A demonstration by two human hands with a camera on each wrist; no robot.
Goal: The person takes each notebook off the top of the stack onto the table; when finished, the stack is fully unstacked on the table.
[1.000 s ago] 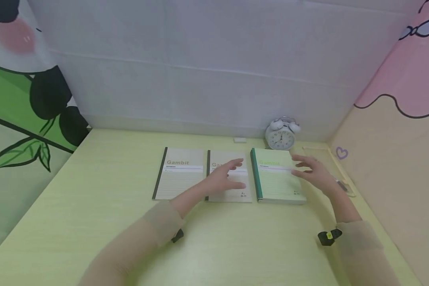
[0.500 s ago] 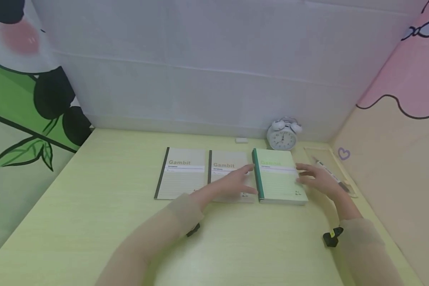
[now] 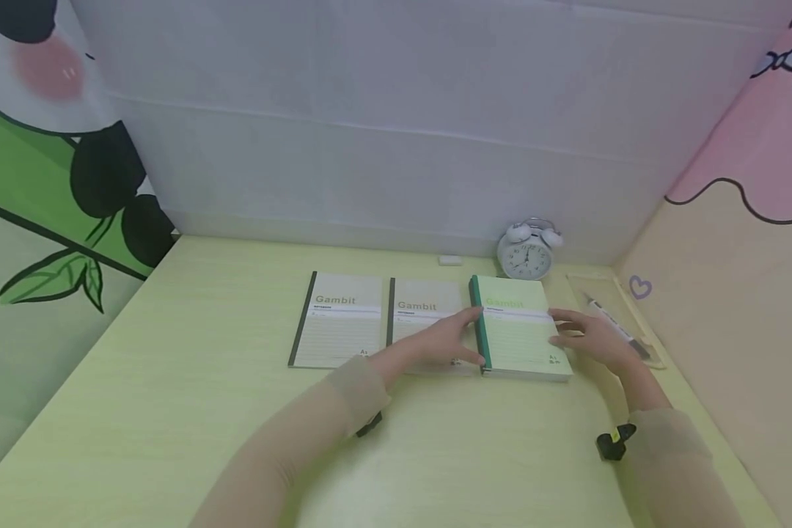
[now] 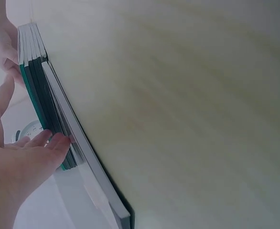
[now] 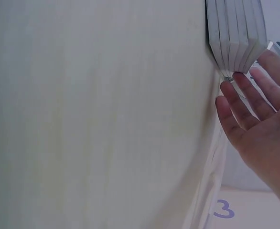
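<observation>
Head view — left hand (image 3: 444, 342) and right hand (image 3: 597, 342), fingers parted wide, flank the green-spined notebook stack (image 3: 520, 331) right of the dark-spined notebooks (image 3: 340, 323) — uneven pressure could shear its loose layers apart.

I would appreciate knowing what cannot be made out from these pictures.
Head view: much of the lower part of the middle white, dark-spined notebook, hidden by the left hand.
Head view: what is printed beneath the pale green, teal-spined top notebook, which covers it.
Head view: any lettering on the white pen, too small to read.
Left wrist view: most of the round white alarm clock, hidden by that hand and the notebook stack.
</observation>
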